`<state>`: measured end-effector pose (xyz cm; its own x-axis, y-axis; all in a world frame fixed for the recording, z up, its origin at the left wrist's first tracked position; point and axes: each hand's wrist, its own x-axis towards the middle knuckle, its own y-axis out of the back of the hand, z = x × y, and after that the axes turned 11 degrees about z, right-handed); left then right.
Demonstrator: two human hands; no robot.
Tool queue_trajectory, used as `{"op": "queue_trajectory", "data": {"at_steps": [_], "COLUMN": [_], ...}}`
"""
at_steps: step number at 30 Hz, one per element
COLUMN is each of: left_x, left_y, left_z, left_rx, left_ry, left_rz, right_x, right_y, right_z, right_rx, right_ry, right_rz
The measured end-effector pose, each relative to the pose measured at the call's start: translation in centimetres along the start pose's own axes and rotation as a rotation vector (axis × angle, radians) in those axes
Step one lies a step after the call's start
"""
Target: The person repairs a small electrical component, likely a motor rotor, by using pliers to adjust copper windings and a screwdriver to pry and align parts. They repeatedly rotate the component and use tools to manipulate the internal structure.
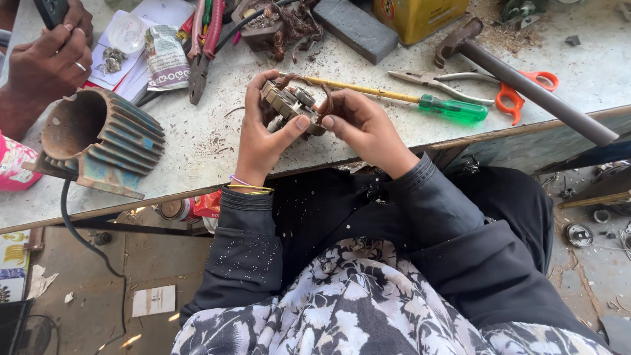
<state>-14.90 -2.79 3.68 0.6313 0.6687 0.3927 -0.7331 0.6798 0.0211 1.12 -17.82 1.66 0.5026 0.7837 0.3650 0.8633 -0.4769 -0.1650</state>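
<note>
At the far left, another person's hands (49,56) rest on the workbench (210,148), well left of the small motor stator (290,105) that the wearer holds. Nearer to the stator, still on its left, a ribbed, rusty motor housing (98,138) lies on its side at the bench's front edge. Behind and to the left of the stator lie a crumpled packet (165,59) and red-handled pliers (202,46).

The left hand (263,135) grips the stator from its left side, thumb pressed across the front, fingers curled over the top. The right hand (361,125) clamps it from the right, thumb tip meeting the metal near the left thumb. Both wrists rise from dark sleeves, and the stator hangs just above the bench edge with copper wire ends sticking out.

Right of the stator lie a green-handled screwdriver (420,100), then needle-nose pliers (430,80), orange-handled scissors (519,89) and a hammer (519,79). A grey block (355,27) and a yellow tin (417,16) stand behind.

The bench top is pale, scratched and strewn with filings; a dusty concrete floor shows below.
</note>
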Motion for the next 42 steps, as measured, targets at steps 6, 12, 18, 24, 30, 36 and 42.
{"op": "queue_trajectory", "data": {"at_steps": [6,12,18,24,30,36,42], "left_x": [-0.1,0.3,0.3,0.4,0.2,0.3,0.5], "left_y": [0.0,0.0,-0.1,0.0,0.0,-0.3,0.0], "left_z": [-0.1,-0.3,-0.4,-0.2,0.0,-0.3,-0.6], "left_rx": [0.072,-0.015,0.059,0.039,0.112,0.049,0.003], "left_ry": [-0.082,-0.023,-0.08,-0.036,-0.133,-0.107,-0.043], "left_rz": [-0.018,-0.033,-0.051,-0.026,-0.061,-0.055,-0.056], "right_x": [0.6,0.7,1.0,0.8,1.0,0.6,0.1], "right_y": [-0.1,0.3,1.0,0.4,0.0,-0.3,-1.0], "right_z": [0.5,1.8,1.8,0.0,-0.3,-0.1,-0.3], "right_rx": [-0.145,0.002,0.12,-0.062,-0.133,-0.207,-0.222], "right_ry": [0.049,-0.018,-0.031,0.059,0.016,0.09,0.197], "right_rz": [0.043,0.052,0.153,0.036,0.088,0.158,0.176]}}
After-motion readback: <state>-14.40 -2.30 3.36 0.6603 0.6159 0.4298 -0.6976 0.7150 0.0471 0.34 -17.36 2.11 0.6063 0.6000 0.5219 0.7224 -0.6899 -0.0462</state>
